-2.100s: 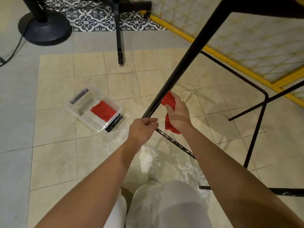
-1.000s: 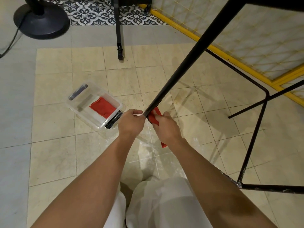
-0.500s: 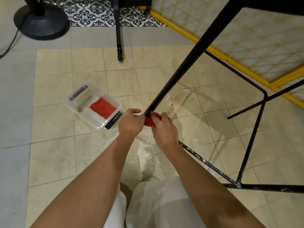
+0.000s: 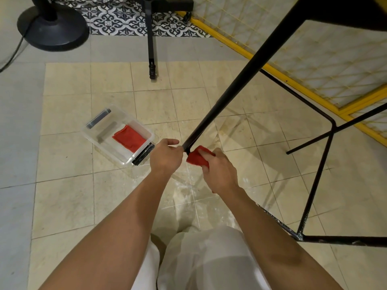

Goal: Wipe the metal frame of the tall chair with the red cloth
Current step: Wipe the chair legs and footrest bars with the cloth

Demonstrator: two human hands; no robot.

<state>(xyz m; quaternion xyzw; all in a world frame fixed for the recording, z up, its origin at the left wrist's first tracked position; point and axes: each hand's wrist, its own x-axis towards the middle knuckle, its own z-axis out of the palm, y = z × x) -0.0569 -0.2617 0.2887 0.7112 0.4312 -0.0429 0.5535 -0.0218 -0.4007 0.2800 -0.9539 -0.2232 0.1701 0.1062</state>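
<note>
Slid down from higher on the leg, my right hand [image 4: 219, 170] now presses the red cloth [image 4: 198, 156] against the chair's black metal frame [image 4: 234, 88] just beside my left hand [image 4: 165, 155], which still grips the leg's lower end, while farther off the clear tub [image 4: 117, 149] lies unmoved.

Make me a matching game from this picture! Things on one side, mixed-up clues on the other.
1 left hand
2 right hand
3 clear box
4 round base

A black, far top left
B grips the chair leg
C on the floor, spare cloth inside
D presses the red cloth on the leg

Pairs: 1-B, 2-D, 3-C, 4-A
</note>
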